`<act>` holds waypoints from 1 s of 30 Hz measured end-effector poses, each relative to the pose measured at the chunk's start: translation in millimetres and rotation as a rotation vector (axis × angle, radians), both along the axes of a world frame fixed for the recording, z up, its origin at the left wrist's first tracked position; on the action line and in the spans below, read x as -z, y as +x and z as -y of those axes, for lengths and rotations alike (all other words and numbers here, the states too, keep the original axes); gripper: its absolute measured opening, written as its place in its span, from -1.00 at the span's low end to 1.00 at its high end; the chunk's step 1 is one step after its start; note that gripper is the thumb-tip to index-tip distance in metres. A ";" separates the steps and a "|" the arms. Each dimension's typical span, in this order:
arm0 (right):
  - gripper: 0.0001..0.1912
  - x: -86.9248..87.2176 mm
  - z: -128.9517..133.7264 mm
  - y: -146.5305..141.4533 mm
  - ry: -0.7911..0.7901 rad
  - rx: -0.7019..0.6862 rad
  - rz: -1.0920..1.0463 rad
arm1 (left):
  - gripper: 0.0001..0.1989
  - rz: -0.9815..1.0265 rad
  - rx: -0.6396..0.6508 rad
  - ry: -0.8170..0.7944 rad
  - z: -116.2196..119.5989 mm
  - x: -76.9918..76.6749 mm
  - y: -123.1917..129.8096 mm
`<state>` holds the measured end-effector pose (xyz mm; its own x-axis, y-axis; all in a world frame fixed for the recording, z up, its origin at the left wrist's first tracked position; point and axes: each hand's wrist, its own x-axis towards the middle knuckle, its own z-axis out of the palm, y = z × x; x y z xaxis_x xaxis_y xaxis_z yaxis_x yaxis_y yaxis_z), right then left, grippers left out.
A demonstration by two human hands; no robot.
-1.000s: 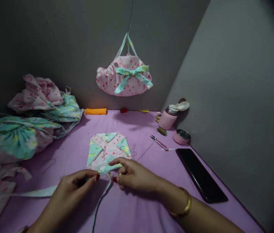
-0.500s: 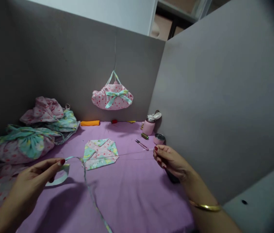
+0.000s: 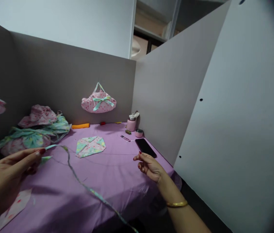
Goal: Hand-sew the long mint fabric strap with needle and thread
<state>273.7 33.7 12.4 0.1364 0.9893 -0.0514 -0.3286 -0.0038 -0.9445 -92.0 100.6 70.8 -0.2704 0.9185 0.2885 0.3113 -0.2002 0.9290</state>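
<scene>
At the left, my left hand [image 3: 21, 165] pinches the end of a narrow mint floral fabric strap [image 3: 83, 184], which trails down past the table's front edge. A thin thread [image 3: 117, 154] runs from near the strap across to my right hand [image 3: 148, 165]. The thumb and forefinger of my right hand are pressed together; a needle cannot be made out there. Behind the thread, a folded pink and mint fabric piece [image 3: 91, 146] lies flat on the purple cloth [image 3: 112, 181].
Fabric bags [image 3: 39, 126] are piled at the back left. A pink bag [image 3: 99, 102] hangs on the back panel. Snips [image 3: 125, 138], a green spool [image 3: 128, 132], a pink bottle [image 3: 131, 123], a round tin [image 3: 138, 133] and a phone [image 3: 145, 147] stand or lie at the right.
The view has turned right and tilted, showing more of the right panel. The phone, mostly behind my right hand before, is now uncovered. Both hands keep their pinches.
</scene>
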 end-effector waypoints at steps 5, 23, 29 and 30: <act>-0.67 5.2 27.8 -3.8 0.053 -0.077 -0.036 | -0.89 0.232 0.279 -0.030 43.4 -31.1 25.3; -0.66 -10.6 77.7 -48.5 0.263 -0.123 0.454 | -0.92 0.126 0.505 0.275 135.7 -67.3 20.6; -0.66 -17.7 83.5 -118.6 0.484 -0.426 0.326 | -0.96 0.124 0.605 0.230 157.9 -66.2 24.6; -0.65 -15.9 87.1 -125.4 0.490 -0.518 0.275 | -0.96 0.119 0.617 0.235 158.6 -64.8 25.7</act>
<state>148.3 -53.4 28.3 -0.4066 0.8313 0.3790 -0.1516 0.3477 -0.9253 -66.3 -58.0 135.6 0.2421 0.8313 0.5003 -0.0271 -0.5096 0.8600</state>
